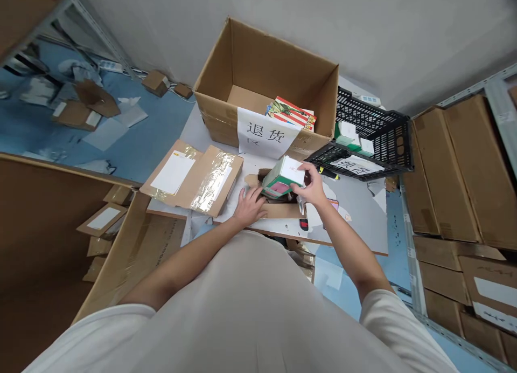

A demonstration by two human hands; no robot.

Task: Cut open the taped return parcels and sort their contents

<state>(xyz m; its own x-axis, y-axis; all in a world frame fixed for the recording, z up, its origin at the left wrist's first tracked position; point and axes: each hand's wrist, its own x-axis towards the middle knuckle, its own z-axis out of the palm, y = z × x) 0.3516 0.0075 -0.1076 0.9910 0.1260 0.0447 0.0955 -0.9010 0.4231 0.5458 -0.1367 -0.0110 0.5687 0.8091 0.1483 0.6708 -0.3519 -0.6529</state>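
Observation:
My right hand (310, 185) grips a green and white box (291, 169) by its right end, holding it tilted above an opened brown carton (283, 211). The carton lies near the table's front edge, its inside partly hidden by the box. My left hand (248, 207) rests at the carton's left side, fingers spread and close to the lower left of the green and white box. Whether those fingertips touch the box I cannot tell. Two taped cardboard parcels (210, 179) with white labels lie to the left of my left hand.
Behind stands a large cardboard box (218, 117) with a paper sign and several colourful books (291, 114). A black crate (393, 138) holds green and white boxes. A red and black tool (304, 224) and a yellow and black tool (329, 173) lie on the table (363, 222). Stacked cartons (448, 173) line the right.

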